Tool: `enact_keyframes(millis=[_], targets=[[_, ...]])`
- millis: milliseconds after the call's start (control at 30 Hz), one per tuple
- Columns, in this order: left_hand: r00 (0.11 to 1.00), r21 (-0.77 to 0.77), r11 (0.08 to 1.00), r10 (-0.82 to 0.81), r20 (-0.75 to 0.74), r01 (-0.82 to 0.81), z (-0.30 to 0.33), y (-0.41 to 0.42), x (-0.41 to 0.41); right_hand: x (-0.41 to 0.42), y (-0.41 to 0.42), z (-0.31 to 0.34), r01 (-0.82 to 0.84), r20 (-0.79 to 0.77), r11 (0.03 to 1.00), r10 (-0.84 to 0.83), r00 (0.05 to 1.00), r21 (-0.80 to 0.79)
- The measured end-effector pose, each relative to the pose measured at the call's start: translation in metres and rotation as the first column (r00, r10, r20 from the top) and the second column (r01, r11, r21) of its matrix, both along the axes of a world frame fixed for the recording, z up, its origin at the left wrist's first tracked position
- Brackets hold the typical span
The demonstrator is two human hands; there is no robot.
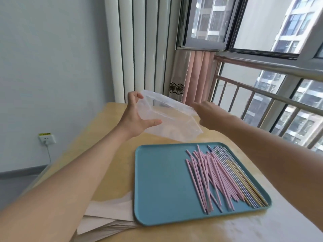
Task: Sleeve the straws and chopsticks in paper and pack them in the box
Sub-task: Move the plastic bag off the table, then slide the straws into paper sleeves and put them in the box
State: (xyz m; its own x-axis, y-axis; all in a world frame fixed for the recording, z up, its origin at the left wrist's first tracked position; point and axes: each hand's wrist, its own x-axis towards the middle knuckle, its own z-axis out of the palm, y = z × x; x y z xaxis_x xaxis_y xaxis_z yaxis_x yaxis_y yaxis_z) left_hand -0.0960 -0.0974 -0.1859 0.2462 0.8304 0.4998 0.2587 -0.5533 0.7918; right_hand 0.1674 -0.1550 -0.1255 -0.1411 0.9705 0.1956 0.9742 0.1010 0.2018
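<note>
Straws (209, 179), chopsticks (244, 179) in tray (157, 180); left hand (138, 117) grips box (167, 117); right hand (209, 116) blurred, unclear.

We hold a clear plastic box (167, 116) up above the tabletop (111, 154), our left hand (138, 116) gripping its near end with fingers curled over the rim and thumb beneath. Our right hand (209, 116) is at the box's far side, blurred, so its grip is unclear. Below, a teal tray (157, 186) carries pink straws (209, 177) beside patterned chopsticks (239, 177). Paper sheets (108, 219) lie stacked just left of the tray.
</note>
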Motion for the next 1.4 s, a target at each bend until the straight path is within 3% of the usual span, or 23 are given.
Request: enact_keyframes(millis=[67, 100, 167, 200, 267, 333, 400, 467, 800, 900, 967, 1033, 1100, 1167, 1233, 1400], targets=[[0.999, 0.028, 1.000, 0.001, -0.049, 0.001, -0.010, 0.011, -0.002, 0.010, 0.018, 0.002, 0.011, -0.055, 0.996, -0.006, 0.998, 0.089], [0.999, 0.022, 1.000, 0.004, -0.049, -0.003, -0.014, 0.016, -0.003, 0.014, 0.027, 0.002, 0.048, -0.111, 0.974, -0.024, 0.994, 0.220], [1.000, -0.016, 1.000, 0.017, -0.007, -0.018, -0.024, 0.028, -0.005, 0.014, 0.044, 0.004, 0.183, -0.322, 0.885, -0.039, 0.946, 0.429], [0.999, -0.035, 0.999, 0.026, 0.019, -0.026, -0.026, 0.033, -0.005, 0.010, 0.049, 0.003, 0.243, -0.425, 0.862, -0.036, 0.905, 0.445], [0.995, -0.079, 0.993, 0.095, 0.030, -0.092, -0.037, 0.046, -0.006, -0.008, 0.057, -0.009, 0.204, -0.514, 0.928, -0.015, 0.858, 0.312], [0.987, -0.125, 0.979, 0.160, 0.007, -0.158, -0.051, 0.058, -0.008, -0.030, 0.054, -0.037, 0.036, -0.495, 0.992, 0.027, 0.868, 0.118], [0.981, -0.186, 0.964, 0.178, -0.075, -0.189, -0.068, 0.067, -0.011, -0.050, 0.042, -0.070, -0.092, -0.524, 0.994, 0.049, 0.850, -0.058], [0.968, -0.271, 0.938, 0.169, -0.187, -0.217, -0.079, 0.067, -0.014, -0.061, 0.034, -0.098, -0.158, -0.549, 0.979, 0.061, 0.833, -0.132], [0.917, -0.344, 0.899, 0.131, -0.376, -0.270, -0.071, 0.032, -0.032, -0.101, 0.004, -0.127, -0.216, -0.608, 0.974, 0.134, 0.783, -0.063], [0.904, -0.365, 0.894, 0.093, -0.417, -0.260, -0.064, 0.005, -0.044, -0.121, -0.018, -0.120, -0.250, -0.704, 0.968, 0.176, 0.688, -0.002], [0.899, -0.354, 0.897, 0.095, -0.427, -0.263, -0.057, -0.018, -0.057, -0.137, -0.039, -0.115, -0.354, -0.777, 0.932, 0.161, 0.609, -0.084], [0.892, -0.342, 0.905, 0.083, -0.444, -0.254, -0.048, -0.042, -0.070, -0.151, -0.060, -0.114, -0.487, -0.782, 0.846, 0.148, 0.606, -0.217], [0.920, -0.403, 0.903, -0.025, -0.392, -0.147, -0.041, -0.067, -0.084, -0.162, -0.079, -0.115, -0.554, -0.791, 0.793, 0.159, 0.591, -0.255], [0.960, -0.508, 0.861, -0.150, -0.236, 0.010, -0.038, -0.095, -0.099, -0.171, -0.094, -0.118, -0.571, -0.809, 0.796, 0.194, 0.555, -0.201], [0.967, -0.534, 0.839, -0.212, -0.139, 0.107, -0.041, -0.118, -0.113, -0.180, -0.105, -0.123, -0.569, -0.778, 0.805, 0.244, 0.578, -0.170], [0.892, -0.546, 0.815, -0.379, -0.248, 0.194, -0.056, -0.144, -0.137, -0.193, -0.119, -0.134, -0.510, -0.762, 0.857, 0.288, 0.581, -0.065]])
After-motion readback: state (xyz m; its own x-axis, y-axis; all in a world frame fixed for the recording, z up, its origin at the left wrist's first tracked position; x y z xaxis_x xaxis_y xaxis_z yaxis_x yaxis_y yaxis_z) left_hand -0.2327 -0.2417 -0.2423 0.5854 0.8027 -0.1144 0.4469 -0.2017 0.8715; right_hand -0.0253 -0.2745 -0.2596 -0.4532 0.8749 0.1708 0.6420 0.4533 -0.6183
